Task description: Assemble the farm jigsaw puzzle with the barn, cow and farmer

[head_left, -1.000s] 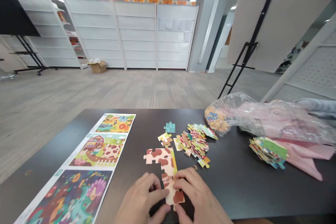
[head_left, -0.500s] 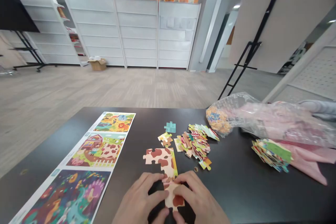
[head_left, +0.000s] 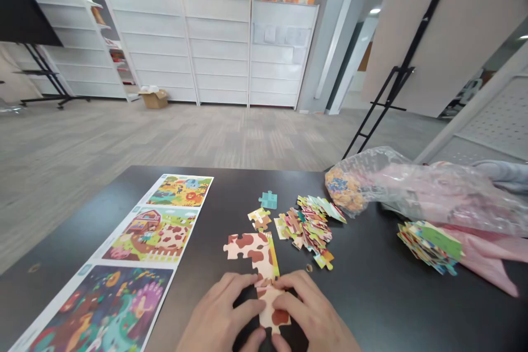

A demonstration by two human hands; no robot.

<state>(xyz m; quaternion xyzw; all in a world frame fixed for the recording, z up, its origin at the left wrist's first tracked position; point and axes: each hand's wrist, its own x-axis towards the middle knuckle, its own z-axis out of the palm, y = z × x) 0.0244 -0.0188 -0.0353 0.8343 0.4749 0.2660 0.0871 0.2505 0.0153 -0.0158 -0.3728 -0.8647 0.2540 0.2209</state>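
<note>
Pink puzzle pieces with brown patches form a joined strip (head_left: 256, 256) on the black table. At its near end lies a similar pink section (head_left: 268, 311), gripped from both sides. My left hand (head_left: 231, 308) has its fingertips on the left edge of that section and on the seam above it. My right hand (head_left: 307, 305) presses the right edge and the same seam with its fingers. Above the strip sit a tan and yellow piece (head_left: 259, 219) and a teal piece (head_left: 268, 199). A heap of loose pieces (head_left: 309, 228) lies to the right.
A printed sheet with three pictures (head_left: 150, 235) lies on the table's left. At the right are a stack of pieces (head_left: 431, 245), a clear plastic bag (head_left: 371, 176) and pink cloth (head_left: 487, 258). Shelves and an easel stand beyond the table (head_left: 355, 297).
Both hands stay on the pink section in almost the same pose. The camera view has shifted very slightly.
</note>
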